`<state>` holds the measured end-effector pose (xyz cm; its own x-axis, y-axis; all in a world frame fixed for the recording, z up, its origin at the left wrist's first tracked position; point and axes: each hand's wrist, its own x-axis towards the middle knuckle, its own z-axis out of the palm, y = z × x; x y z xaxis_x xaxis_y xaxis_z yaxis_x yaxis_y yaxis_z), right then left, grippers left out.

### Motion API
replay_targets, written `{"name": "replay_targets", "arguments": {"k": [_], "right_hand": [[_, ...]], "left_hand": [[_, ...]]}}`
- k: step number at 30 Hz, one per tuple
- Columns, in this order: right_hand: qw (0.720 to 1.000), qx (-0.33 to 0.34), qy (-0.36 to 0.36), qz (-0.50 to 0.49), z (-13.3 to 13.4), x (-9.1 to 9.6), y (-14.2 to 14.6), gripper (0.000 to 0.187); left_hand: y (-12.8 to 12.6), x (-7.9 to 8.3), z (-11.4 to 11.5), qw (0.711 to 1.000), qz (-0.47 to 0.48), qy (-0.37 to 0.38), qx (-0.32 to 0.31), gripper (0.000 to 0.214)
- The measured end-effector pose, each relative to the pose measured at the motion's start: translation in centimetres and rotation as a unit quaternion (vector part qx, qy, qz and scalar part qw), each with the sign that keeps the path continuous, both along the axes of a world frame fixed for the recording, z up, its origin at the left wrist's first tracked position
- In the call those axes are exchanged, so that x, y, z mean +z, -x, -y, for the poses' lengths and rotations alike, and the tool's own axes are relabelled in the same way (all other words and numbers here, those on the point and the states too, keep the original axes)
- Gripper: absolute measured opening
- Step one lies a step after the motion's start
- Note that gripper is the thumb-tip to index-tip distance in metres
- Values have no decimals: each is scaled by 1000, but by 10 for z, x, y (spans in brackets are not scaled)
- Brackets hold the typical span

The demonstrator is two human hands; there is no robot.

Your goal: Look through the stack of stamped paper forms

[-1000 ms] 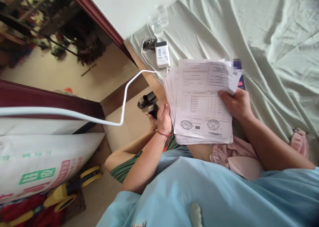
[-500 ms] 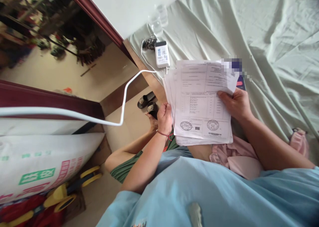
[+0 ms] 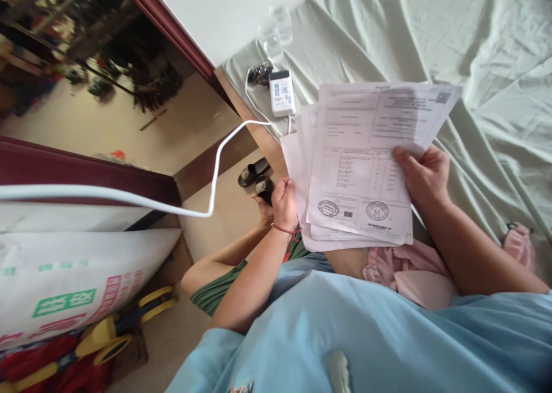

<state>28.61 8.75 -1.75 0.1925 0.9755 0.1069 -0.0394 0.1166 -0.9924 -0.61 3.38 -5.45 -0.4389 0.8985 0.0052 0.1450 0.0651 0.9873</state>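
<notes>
A fanned stack of printed paper sheets lies over my lap; its top sheet carries a table of text and two dark oval and round stamps. My left hand, with a red string on its wrist, is closed on the left edge of the lower sheets. On the other side, my right hand pinches the right edge of the upper sheets, thumb on top and the other fingers underneath. The upper sheets are shifted right of the lower ones and bend near the top right corner.
A white adapter box with a white cable rests on the pale green sheet, near clear plastic cups. Pink cloth lies beside me. Black sandals are on the floor; a large white sack stands at left.
My right hand has moved right and slightly up with the upper sheets, spreading the stack wider. More of the lower sheets shows at left. My left hand has stayed in place.
</notes>
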Motion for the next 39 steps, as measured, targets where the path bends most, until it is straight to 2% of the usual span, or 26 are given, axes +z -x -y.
{"name": "replay_targets", "arguments": {"k": [4, 12, 25, 33, 39], "right_hand": [[999, 19, 26, -21, 2, 4, 3, 18], [995, 76, 60, 24, 2, -8, 1, 28], [995, 71, 45, 53, 1, -12, 3, 25], [994, 77, 56, 47, 3, -10, 5, 25], [994, 76, 57, 53, 3, -9, 6, 27]], "left_hand": [[1, -1, 0, 1000, 5, 4, -3, 32], [1, -6, 0, 1000, -24, -6, -14, 36], [-4, 2, 1, 1000, 11, -9, -4, 40], [-4, 0, 2, 1000, -3, -17, 7, 46], [-4, 3, 2, 1000, -13, -11, -1, 42]]}}
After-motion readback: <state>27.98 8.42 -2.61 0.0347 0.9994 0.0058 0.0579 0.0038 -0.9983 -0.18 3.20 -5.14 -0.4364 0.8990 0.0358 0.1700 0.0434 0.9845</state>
